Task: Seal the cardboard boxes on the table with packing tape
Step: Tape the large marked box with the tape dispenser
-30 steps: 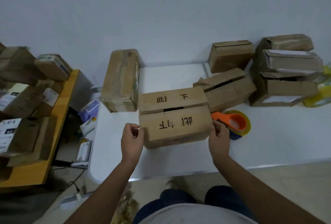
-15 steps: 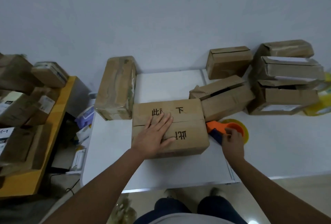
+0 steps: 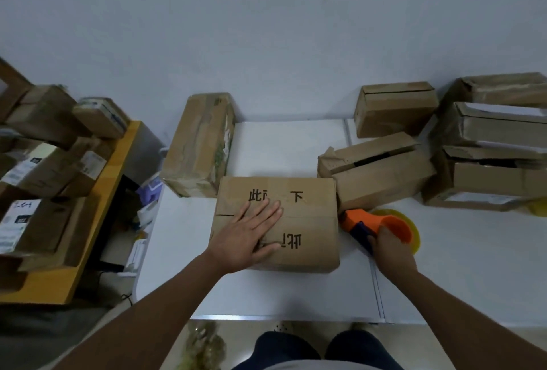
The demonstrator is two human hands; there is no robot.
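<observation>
A white table point(image 3: 296, 289) carries cardboard boxes point(image 3: 307, 221) and an orange tape dispenser point(image 3: 370, 223).

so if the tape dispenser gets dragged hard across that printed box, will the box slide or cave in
The printed box probably stays put: the left hand presses flat across its flap seam. The top may dent a little, since the cardboard looks creased. The right hand grips the tape dispenser beside it.

Left hand point(image 3: 250, 233) flat on closed box point(image 3: 307, 221), right hand point(image 3: 390, 246) gripping orange tape dispenser point(image 3: 370, 223)

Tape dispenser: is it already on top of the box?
No, the tape dispenser sits on the table beside the box, gripped by the right hand.
</observation>
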